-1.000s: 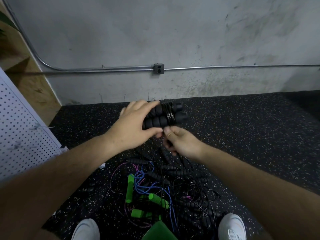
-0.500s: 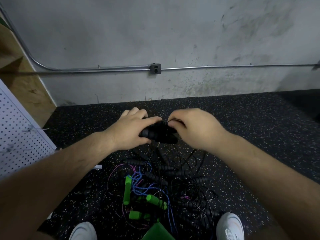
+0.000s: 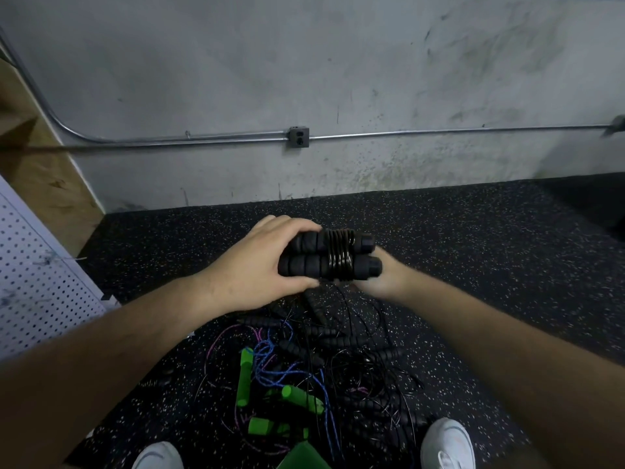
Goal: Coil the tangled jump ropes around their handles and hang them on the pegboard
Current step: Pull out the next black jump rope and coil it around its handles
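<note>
Jump rope in hand: two black ribbed handles (image 3: 321,255) lie side by side, held above the floor (image 3: 473,252) in front of you, with thin black cord (image 3: 340,253) wound around their middle.
Left hand (image 3: 257,265): closed over the left ends of both handles, clamping them together.
Right hand (image 3: 378,279): mostly hidden under the right ends; you seem to pinch the loose cord there, but its grip cannot be told for certain.
Handling: the foam handles look light, soft and grippy; the cord looks slick and springy, so judge that the turns loosen if you relax.
Where to hold: keep your grip on the bare handle ends, clear of the coil.
Remaining pile (image 3: 314,374): near your feet, tangled black, green, blue and pink ropes.
Pegboard (image 3: 33,282): at your left.
</note>
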Motion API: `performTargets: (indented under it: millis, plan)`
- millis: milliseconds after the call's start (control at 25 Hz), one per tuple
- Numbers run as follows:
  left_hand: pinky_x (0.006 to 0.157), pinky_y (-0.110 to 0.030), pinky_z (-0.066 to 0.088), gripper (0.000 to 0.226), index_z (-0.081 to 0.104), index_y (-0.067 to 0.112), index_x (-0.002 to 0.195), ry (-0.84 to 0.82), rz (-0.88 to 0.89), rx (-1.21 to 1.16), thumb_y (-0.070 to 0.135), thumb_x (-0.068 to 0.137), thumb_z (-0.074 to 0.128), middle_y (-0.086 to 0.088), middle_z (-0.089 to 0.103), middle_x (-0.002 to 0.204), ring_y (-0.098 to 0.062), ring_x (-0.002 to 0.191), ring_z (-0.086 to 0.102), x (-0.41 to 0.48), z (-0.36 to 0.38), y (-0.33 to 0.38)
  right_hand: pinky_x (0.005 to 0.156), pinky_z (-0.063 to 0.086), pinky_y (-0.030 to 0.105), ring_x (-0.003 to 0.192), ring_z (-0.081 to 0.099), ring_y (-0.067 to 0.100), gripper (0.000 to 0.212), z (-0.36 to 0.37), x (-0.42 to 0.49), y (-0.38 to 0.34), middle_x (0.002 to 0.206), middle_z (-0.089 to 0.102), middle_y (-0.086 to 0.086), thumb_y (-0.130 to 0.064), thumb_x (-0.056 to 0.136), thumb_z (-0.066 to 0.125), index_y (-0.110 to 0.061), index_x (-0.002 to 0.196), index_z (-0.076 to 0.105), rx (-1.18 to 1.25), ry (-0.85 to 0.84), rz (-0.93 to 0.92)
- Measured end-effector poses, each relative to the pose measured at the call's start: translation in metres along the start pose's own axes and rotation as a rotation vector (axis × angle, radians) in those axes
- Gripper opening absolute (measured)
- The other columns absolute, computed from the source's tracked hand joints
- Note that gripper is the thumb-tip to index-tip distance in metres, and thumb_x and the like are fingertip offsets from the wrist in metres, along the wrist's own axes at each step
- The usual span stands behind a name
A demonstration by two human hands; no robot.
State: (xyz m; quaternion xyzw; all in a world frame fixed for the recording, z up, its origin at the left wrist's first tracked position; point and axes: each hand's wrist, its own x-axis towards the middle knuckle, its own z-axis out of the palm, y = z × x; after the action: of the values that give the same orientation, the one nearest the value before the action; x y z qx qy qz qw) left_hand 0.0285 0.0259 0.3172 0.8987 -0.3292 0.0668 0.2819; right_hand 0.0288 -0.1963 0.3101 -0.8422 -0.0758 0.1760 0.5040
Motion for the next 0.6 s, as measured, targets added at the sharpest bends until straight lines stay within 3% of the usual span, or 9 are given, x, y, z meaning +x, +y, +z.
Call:
performTargets:
  millis: [80,160,320,480,600]
  plan:
    - [0.103,-0.027,0.036,0.069,0.048,0.037,0.134,0.051,-0.042,0.034,0.049,0.074,0.078,0.018,0.052,0.118,-0.006,0.115,0.042,0.0,0.003,-0.004,0.061,0.047,0.023,0.059,0.054,0.007,0.035,0.024,-0.003,0.007,0.07,0.057,-0.003,-0.019,0.107,0.041,-0.019,0.076,0.058,-0.2,-0.043,0.012]
    - [0.101,-0.025,0.034,0.069,0.048,0.034,0.136,0.118,-0.082,0.08,0.049,0.075,0.077,0.014,0.051,0.117,-0.009,0.114,0.04,0.001,0.004,-0.01,0.054,0.044,0.024,0.055,0.049,0.013,0.039,0.04,-0.005,0.009,0.065,0.055,-0.001,-0.035,0.109,0.034,-0.019,0.088,0.062,-0.178,-0.083,0.016]
    - [0.104,-0.035,0.038,0.073,0.046,0.029,0.143,0.147,-0.131,0.282,0.039,0.08,0.079,0.006,0.05,0.118,-0.015,0.116,0.038,0.004,0.0,-0.027,0.058,0.048,0.035,0.057,0.051,0.016,0.032,0.058,-0.004,-0.01,0.071,0.055,0.004,-0.032,0.108,0.038,-0.008,0.106,0.059,-0.211,-0.129,0.051]
    - [0.104,-0.045,0.042,0.077,0.042,0.029,0.149,0.098,-0.179,0.436,0.04,0.081,0.078,0.002,0.05,0.119,-0.02,0.118,0.04,0.007,-0.005,-0.049,0.061,0.054,0.038,0.063,0.059,0.023,0.03,0.059,-0.018,-0.037,0.077,0.059,0.007,-0.034,0.106,0.044,-0.008,0.096,0.056,-0.333,-0.207,0.044]
    - [0.099,-0.046,0.044,0.079,0.045,0.029,0.147,0.01,-0.135,0.444,0.041,0.078,0.081,0.004,0.05,0.116,-0.018,0.113,0.04,0.007,-0.008,-0.056,0.055,0.039,0.027,0.064,0.054,0.015,0.029,0.045,-0.032,-0.055,0.075,0.056,-0.004,-0.038,0.105,0.045,-0.02,0.085,0.056,-0.626,-0.036,-0.137]
